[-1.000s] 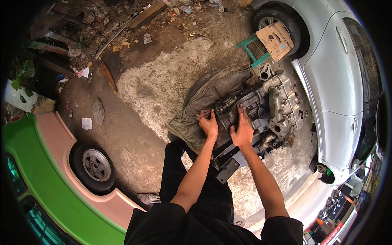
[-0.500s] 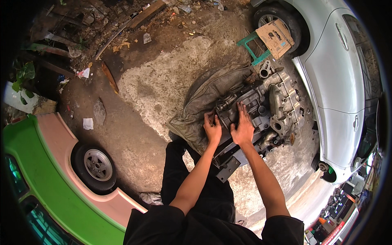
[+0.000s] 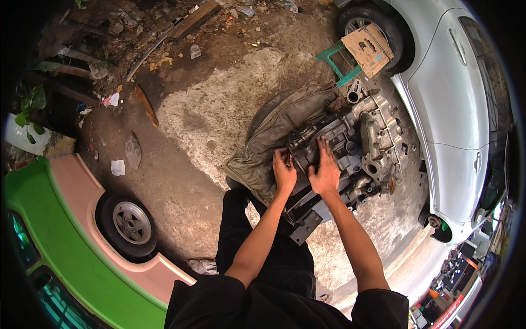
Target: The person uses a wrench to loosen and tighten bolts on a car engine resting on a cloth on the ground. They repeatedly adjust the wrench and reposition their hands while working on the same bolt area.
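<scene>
A dark, greasy engine block (image 3: 335, 130) lies on the ground in front of me, partly on a crumpled grey-brown cloth (image 3: 267, 127). My left hand (image 3: 284, 174) is at its left edge, fingers bent down over the side and thumb apart on top. What the fingertips touch is partly hidden. My right hand (image 3: 325, 172) rests flat on the block's upper face, with fingers stretched forward and thumb spread. Beside the block, to the right, is a lighter aluminium engine part (image 3: 374, 140) with round ports. A dark metal bracket (image 3: 306, 227) sticks out at the near end.
A silver car (image 3: 452, 109) stands close on the right. Against its wheel is a small green-legged stool (image 3: 339, 63) with a wooden board (image 3: 367, 49). A green and pink vehicle (image 3: 71, 219) stands at lower left. Rubble and a plank (image 3: 196, 19) lie at far left.
The view has shifted very slightly. Both hands keep their places on the engine block, and nothing else has visibly moved.
</scene>
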A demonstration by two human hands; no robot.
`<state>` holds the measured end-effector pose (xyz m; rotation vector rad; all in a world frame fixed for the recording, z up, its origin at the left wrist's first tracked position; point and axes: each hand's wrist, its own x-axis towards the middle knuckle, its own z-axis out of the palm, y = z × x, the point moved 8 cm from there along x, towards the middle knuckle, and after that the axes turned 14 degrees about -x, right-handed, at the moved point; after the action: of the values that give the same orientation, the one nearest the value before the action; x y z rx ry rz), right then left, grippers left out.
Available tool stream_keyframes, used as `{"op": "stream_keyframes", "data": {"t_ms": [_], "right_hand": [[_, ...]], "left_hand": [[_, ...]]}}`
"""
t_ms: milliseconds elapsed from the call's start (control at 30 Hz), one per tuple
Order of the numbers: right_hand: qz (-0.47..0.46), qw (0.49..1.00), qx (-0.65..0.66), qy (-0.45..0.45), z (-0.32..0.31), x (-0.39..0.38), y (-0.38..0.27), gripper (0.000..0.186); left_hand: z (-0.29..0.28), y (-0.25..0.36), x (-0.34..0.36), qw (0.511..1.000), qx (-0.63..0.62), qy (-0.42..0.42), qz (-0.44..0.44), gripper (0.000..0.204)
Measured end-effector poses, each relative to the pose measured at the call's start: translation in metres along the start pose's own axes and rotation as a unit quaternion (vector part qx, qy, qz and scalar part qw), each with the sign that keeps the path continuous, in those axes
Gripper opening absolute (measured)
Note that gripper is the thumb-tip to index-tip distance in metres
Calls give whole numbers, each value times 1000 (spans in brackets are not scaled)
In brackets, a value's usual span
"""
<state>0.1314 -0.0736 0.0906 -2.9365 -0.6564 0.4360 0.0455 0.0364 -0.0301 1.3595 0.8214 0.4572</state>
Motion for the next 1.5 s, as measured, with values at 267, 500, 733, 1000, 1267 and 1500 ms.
{"op": "stream_keyframes", "data": {"t_ms": [267,500,733,1000,1267,1500], "right_hand": [[10,1000,-10,-16,-2,0,-1,93],[4,1000,-10,-13,-1,1,0,93],[2,1000,-13,-15,0,1,0,93],[-3,1000,-10,11,-3,0,0,93],[0,1000,-3,-6,1,0,1,92],[0,1000,-19,-19,-1,0,-1,92]], "left_hand": [[-9,16,15,1000,-14,6,10,20],[-20,5,42,996,-85,18,-21,19],[-7,-26,89,948,-64,-56,-306,19],[13,-73,89,869,-146,-95,-464,15],[-6,-63,92,920,-87,-109,-367,32],[-24,-30,72,968,-195,46,-153,28]]}}
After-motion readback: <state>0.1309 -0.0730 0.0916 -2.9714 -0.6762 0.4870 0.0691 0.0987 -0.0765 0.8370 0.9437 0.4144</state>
